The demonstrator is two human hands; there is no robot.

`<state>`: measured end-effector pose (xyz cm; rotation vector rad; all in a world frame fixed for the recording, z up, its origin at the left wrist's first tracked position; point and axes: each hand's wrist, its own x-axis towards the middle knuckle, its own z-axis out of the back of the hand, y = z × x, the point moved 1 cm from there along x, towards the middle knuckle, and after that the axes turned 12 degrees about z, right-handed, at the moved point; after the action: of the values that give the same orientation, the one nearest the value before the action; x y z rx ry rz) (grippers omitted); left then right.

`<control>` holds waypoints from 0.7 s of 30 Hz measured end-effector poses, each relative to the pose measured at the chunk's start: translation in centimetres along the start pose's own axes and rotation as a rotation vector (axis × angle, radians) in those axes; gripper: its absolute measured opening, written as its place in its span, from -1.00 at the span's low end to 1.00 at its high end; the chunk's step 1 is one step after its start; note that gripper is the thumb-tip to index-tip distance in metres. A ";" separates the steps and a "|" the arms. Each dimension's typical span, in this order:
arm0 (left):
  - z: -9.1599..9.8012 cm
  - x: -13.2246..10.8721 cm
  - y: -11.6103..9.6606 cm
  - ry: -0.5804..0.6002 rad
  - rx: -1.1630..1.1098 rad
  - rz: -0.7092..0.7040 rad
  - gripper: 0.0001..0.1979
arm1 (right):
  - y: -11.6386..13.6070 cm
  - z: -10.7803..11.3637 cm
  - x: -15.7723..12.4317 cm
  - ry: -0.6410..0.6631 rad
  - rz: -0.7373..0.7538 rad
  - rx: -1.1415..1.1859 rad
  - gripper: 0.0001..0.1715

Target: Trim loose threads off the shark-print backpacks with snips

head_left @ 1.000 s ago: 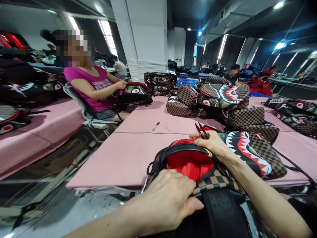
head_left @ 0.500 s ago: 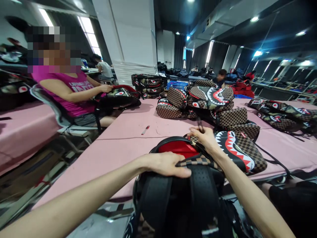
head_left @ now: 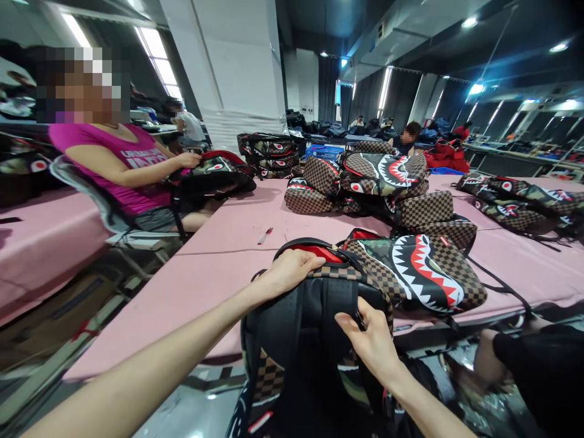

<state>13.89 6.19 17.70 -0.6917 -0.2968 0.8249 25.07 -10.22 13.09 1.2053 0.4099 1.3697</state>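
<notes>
Pink worktop (head_left: 182,298) stretches before a white pillar (head_left: 223,67); checkered bags (head_left: 383,173) are piled toward its far side, a pen (head_left: 265,235) lies nearer, and a co-worker in a magenta shirt (head_left: 123,158) sits at left with another bag (head_left: 219,173); the backpack (head_left: 314,359) stands at the near edge, its red-lined top open, beside a shark-mouth bag (head_left: 426,274) lying down; of the hands, the left hand (head_left: 292,267) grips the top rim; the right hand (head_left: 371,337) is half curled by a shoulder strap (head_left: 340,295), thumb apart, a dark object (head_left: 362,321) showing inside; whether it is gripped, I cannot tell.
</notes>
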 end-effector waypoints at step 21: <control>-4.7 -12.0 2.2 -0.166 -0.706 0.272 -0.66 | -3.6 1.2 0.9 -0.226 -0.114 0.142 -0.64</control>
<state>7.08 -3.92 12.98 -1.3457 -0.6701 1.0457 28.13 -9.04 11.00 1.4152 0.4143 1.1079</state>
